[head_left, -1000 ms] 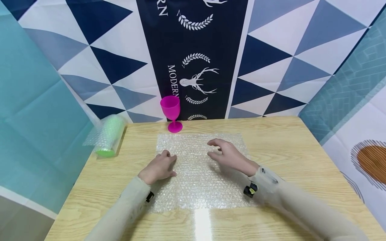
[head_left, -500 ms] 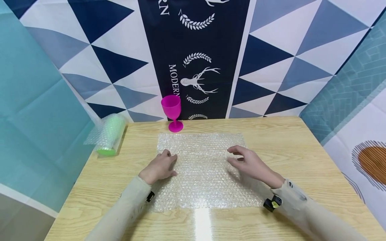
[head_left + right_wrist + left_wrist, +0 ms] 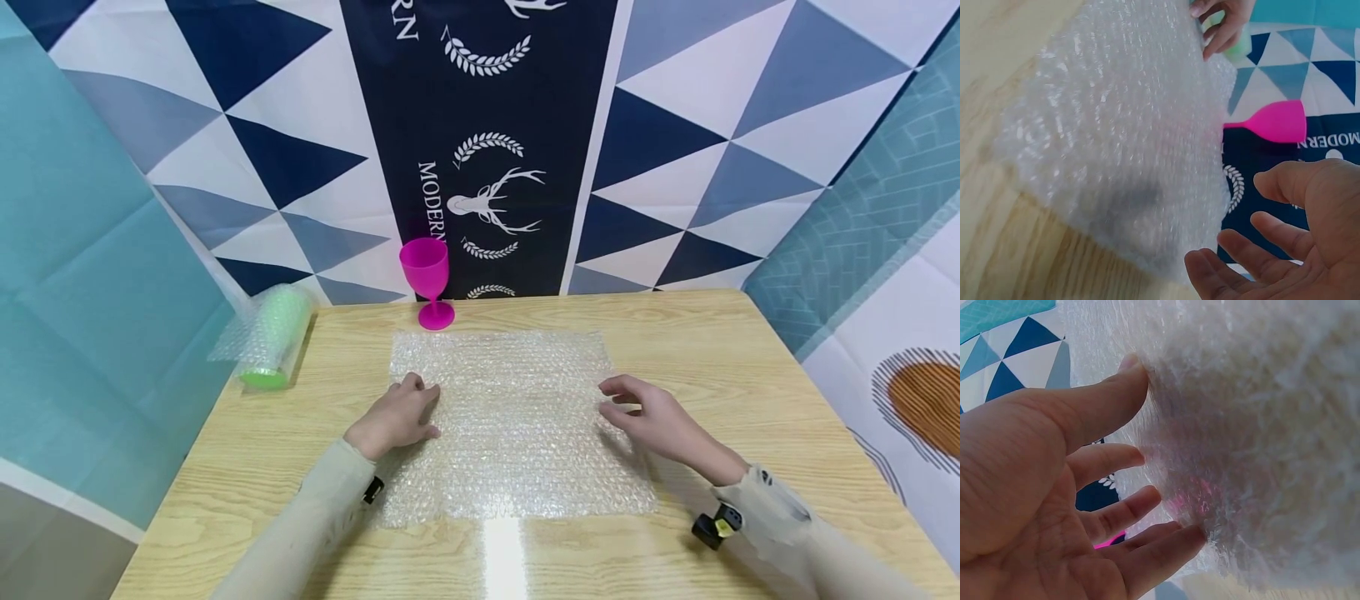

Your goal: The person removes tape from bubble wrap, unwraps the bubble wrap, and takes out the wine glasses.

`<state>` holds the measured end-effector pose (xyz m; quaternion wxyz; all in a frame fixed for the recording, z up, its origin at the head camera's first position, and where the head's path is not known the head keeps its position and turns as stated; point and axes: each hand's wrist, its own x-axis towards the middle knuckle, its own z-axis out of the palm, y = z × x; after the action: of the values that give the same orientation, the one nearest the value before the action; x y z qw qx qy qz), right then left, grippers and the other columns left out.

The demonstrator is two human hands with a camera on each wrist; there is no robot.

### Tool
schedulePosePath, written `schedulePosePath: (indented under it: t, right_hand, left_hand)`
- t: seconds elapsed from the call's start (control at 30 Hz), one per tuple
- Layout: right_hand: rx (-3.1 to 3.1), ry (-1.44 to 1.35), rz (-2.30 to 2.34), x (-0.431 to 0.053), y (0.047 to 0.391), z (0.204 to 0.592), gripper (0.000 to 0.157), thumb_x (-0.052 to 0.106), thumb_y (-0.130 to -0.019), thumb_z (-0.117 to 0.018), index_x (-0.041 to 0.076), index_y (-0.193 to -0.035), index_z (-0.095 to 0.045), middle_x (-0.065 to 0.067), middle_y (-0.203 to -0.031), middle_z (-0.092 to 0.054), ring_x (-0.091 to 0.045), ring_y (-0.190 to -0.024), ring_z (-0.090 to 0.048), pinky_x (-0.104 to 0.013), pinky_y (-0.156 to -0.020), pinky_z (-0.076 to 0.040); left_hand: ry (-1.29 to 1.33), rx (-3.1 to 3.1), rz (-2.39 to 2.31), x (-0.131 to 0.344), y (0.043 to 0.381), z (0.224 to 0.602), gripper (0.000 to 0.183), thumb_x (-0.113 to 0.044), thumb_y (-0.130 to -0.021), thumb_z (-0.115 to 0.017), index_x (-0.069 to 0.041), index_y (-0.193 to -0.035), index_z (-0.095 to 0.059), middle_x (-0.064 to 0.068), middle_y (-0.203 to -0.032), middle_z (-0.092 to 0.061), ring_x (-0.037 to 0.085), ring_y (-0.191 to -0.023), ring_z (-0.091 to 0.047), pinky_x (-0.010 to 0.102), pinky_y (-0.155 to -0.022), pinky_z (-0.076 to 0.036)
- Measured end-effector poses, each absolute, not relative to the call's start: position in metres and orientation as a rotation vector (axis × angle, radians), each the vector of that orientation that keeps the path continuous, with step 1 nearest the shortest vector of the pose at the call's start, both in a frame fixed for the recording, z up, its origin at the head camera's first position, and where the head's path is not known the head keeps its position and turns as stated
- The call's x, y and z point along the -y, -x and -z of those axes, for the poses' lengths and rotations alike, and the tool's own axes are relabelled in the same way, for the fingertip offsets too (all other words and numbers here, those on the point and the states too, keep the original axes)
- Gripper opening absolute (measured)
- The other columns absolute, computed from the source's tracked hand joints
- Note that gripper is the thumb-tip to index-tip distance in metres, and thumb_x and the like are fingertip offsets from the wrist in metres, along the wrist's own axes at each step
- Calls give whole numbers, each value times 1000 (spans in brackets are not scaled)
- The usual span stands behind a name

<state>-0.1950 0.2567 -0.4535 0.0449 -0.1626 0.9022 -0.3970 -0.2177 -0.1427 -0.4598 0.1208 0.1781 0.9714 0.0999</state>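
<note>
A clear sheet of bubble wrap (image 3: pixel 517 425) lies flat on the wooden table. My left hand (image 3: pixel 397 415) rests on its left part, fingertips touching the surface with the fingers spread. In the left wrist view the thumb and fingers (image 3: pixel 1166 556) meet the bubbles and pinch nothing. Over the sheet's right edge is my right hand (image 3: pixel 660 421), fingers loosely bent and thumb apart. The right wrist view shows that hand (image 3: pixel 1285 244) holding nothing, with the bubble wrap (image 3: pixel 1116 137) beyond its fingertips.
A magenta goblet (image 3: pixel 426 271) stands upright at the table's back edge, behind the sheet. At the back left stands a green cylinder (image 3: pixel 273 337) wrapped in bubble wrap. Patterned wall coverings (image 3: pixel 480 150) rise behind the wooden table (image 3: pixel 712 350).
My right hand has moved to the right across the bubble wrap, from near its middle to its right edge. The left hand has stayed in place.
</note>
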Motion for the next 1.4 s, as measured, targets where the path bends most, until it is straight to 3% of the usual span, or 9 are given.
schedulePosePath:
  t: [0.43,0.6,0.8,0.93,1.27,1.4]
  right_hand:
    - [-2769,348,1141,-275,187,454,41,20,-103,-63,-5,-136,-57,-27,-131,-63,-40,-109,-68,-36,-77,-62]
    - [-2738,279,1118,-280,186,456,44,18,-102,-63,-9,-135,-55,-27,-121,-66,-35,-102,-71,-27,-66,-59]
    - [-2702,206,1084,-284,184,457,44,17,-102,-63,-15,-130,-56,-20,-108,-68,-24,-87,-70,-27,-60,-57]
    - [-2690,178,1065,-284,184,458,41,18,-102,-63,-14,-127,-60,-15,-102,-70,-17,-78,-67,-28,-59,-55]
    - [-2647,179,1030,-283,189,462,41,20,-101,-63,-13,-125,-63,-12,-99,-72,-16,-77,-66,-29,-62,-56]
    - [-2639,160,1005,-282,191,463,32,23,-101,-64,-6,-115,-70,-8,-91,-72,-16,-75,-64,-28,-61,-53]
  left_hand:
    - [-521,-2839,-292,144,217,459,71,-36,-89,-81,-10,-149,-53,21,-138,-51,38,-112,-56,48,-97,-56]
    - [-524,-2842,-286,144,217,458,71,-36,-89,-81,-10,-149,-53,21,-138,-50,38,-111,-57,48,-97,-56]
    - [-525,-2842,-293,144,217,459,71,-35,-88,-81,-10,-149,-54,21,-137,-51,37,-110,-57,49,-96,-57]
    - [-518,-2842,-302,144,217,459,71,-35,-89,-81,-10,-149,-53,21,-137,-51,37,-111,-57,49,-96,-56]
    - [-530,-2848,-328,146,217,462,71,-36,-88,-81,-10,-149,-54,21,-137,-51,38,-110,-57,48,-95,-57]
    - [-528,-2844,-331,146,217,462,72,-36,-89,-81,-10,-149,-53,21,-137,-51,37,-111,-57,48,-96,-56]
